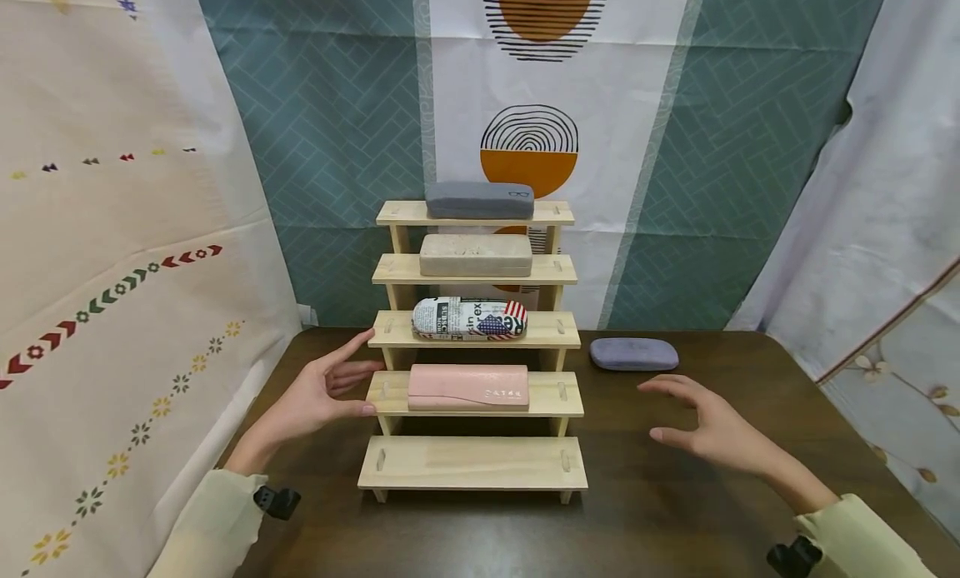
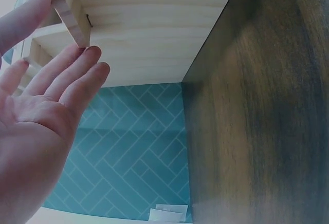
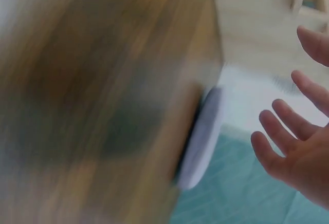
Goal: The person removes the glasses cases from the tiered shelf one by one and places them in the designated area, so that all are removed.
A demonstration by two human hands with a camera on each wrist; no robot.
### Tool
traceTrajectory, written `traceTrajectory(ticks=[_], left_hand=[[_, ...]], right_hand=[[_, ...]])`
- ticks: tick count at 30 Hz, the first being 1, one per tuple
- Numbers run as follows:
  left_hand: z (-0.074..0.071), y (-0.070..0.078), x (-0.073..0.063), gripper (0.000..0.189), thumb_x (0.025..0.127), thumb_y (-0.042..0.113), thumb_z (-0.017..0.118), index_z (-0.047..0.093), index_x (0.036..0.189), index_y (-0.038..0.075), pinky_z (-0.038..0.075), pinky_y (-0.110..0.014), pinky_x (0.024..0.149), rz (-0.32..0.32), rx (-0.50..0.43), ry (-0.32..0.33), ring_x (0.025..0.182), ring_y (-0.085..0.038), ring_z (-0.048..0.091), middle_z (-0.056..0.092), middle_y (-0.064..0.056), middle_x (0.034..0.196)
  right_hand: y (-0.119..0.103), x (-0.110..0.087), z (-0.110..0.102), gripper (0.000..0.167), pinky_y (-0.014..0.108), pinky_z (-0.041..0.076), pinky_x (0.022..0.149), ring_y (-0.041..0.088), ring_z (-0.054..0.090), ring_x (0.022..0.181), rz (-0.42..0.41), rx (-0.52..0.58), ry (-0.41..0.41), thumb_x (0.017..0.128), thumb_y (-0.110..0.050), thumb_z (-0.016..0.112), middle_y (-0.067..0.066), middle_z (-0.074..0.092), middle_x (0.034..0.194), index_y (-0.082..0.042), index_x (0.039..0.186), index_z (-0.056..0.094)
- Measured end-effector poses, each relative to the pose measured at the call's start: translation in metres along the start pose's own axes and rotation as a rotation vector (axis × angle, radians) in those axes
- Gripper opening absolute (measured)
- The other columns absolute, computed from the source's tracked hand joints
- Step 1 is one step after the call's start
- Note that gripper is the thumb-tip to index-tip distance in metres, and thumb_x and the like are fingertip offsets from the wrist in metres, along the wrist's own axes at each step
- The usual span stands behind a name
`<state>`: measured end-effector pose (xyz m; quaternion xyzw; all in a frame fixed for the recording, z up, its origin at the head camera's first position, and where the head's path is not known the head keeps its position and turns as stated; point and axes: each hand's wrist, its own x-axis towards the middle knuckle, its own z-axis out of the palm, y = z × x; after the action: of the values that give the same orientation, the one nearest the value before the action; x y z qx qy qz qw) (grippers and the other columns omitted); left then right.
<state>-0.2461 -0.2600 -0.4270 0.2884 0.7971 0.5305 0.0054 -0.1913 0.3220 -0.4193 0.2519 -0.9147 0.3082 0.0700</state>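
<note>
A wooden stepped rack (image 1: 472, 463) stands mid-table with glasses cases on its upper four steps. From the top these are a grey-blue case (image 1: 480, 201), a beige case (image 1: 476, 256), a newspaper-print case (image 1: 469, 320) and a pink case (image 1: 468, 387). Fingers fairly straight, my left hand (image 1: 318, 399) is at the rack's left edge; in the left wrist view the fingertips (image 2: 92, 54) appear to touch a step's end. Holding nothing, my right hand (image 1: 712, 424) hovers with parted fingers just in front of a purple glasses case (image 1: 634, 354) lying on the table.
The dark wooden table (image 1: 480, 536) reaches back to a green and white patterned curtain (image 1: 337, 145). Cloth hangs on both sides, the left one (image 1: 135, 311) with embroidery. No case lies on the rack's lowest step.
</note>
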Motion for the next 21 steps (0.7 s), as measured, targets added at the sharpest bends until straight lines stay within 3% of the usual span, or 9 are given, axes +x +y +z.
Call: traceTrajectory(ticks=[8, 13, 16, 21], left_hand=[[0.000, -0.002, 0.000, 0.108, 0.083, -0.001, 0.089, 0.028, 0.169, 0.020, 0.050, -0.045, 0.106, 0.007, -0.030, -0.007, 0.133, -0.042, 0.058, 0.059, -0.027, 0.144], [0.001, -0.001, 0.001, 0.108, 0.083, -0.002, 0.088, 0.027, 0.169, 0.018, 0.048, -0.054, 0.106, 0.015, -0.037, -0.013, 0.133, -0.042, 0.058, 0.057, -0.030, 0.145], [0.001, -0.001, 0.000, 0.108, 0.083, -0.002, 0.088, 0.026, 0.169, 0.016, 0.049, -0.050, 0.106, 0.016, -0.037, -0.016, 0.133, -0.042, 0.057, 0.056, -0.031, 0.146], [0.002, -0.001, 0.000, 0.108, 0.084, -0.002, 0.088, 0.026, 0.169, 0.017, 0.050, -0.049, 0.105, 0.012, -0.030, -0.012, 0.133, -0.042, 0.058, 0.055, -0.030, 0.147]], right_hand=[[-0.048, 0.011, 0.010, 0.055, 0.024, 0.045, 0.102, 0.018, 0.054, 0.133, -0.074, -0.001, 0.045, 0.087, -0.020, 0.089, -0.006, 0.059, 0.141, -0.025, 0.137, 0.067], [-0.075, 0.023, 0.012, 0.053, 0.037, 0.047, 0.106, 0.020, 0.053, 0.136, -0.082, -0.001, 0.036, 0.087, -0.021, 0.089, -0.008, 0.060, 0.140, -0.024, 0.136, 0.068], [-0.087, 0.032, 0.013, 0.052, 0.051, 0.046, 0.108, 0.023, 0.053, 0.137, -0.080, 0.000, 0.027, 0.088, -0.023, 0.089, -0.006, 0.061, 0.140, -0.022, 0.136, 0.068], [-0.099, 0.045, 0.020, 0.051, 0.058, 0.046, 0.108, 0.029, 0.056, 0.135, -0.119, 0.002, 0.029, 0.090, -0.027, 0.087, -0.001, 0.065, 0.137, -0.015, 0.136, 0.069]])
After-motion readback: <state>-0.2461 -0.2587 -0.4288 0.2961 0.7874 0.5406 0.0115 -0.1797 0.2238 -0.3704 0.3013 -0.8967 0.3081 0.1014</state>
